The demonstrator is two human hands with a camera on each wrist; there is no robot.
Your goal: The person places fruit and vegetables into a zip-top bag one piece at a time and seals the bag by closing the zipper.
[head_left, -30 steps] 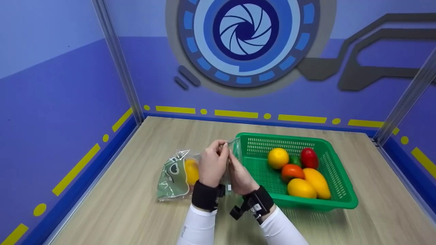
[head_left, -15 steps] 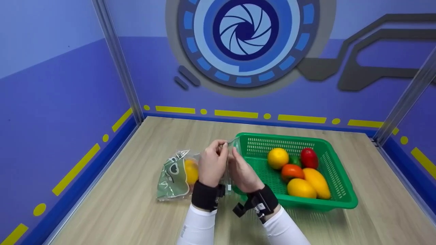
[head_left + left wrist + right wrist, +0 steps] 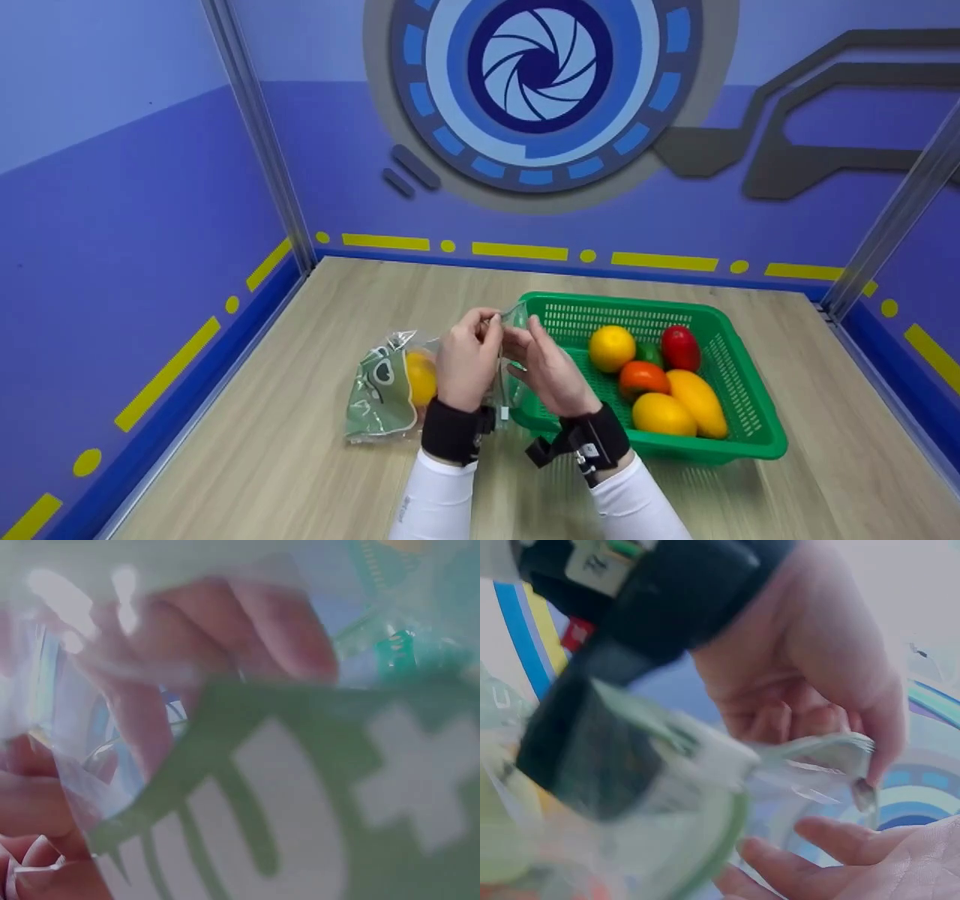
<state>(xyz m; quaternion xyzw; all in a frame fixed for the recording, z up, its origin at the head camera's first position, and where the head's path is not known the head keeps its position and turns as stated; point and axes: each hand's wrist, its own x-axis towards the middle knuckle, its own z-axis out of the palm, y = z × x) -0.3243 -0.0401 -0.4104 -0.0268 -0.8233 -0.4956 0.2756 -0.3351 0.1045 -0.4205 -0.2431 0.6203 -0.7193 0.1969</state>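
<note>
A clear zip bag (image 3: 379,394) with a green print lies on the table, a yellow fruit (image 3: 421,379) inside it. My left hand (image 3: 466,367) pinches the rim of the bag's mouth; in the right wrist view that hand's thumb and fingers meet on the zip strip (image 3: 847,742). My right hand (image 3: 559,375) is at the right side of the mouth, fingers extended toward the left hand. Its straight fingers (image 3: 780,862) show below the strip in the right wrist view. Whether they touch the plastic, I cannot tell. Clear film and green print (image 3: 277,787) fill much of the left wrist view.
Right of the hands stands a green basket (image 3: 750,448). It holds an orange (image 3: 612,349), an orange-red fruit (image 3: 643,380), a red fruit (image 3: 681,349), a green one (image 3: 649,354), a mango (image 3: 697,405) and a lemon-like fruit (image 3: 665,415). Blue walls enclose the table.
My right hand has shifted to the right, away from the left one, and its fingers have spread apart. The left hand and the bag have stayed in place.
</note>
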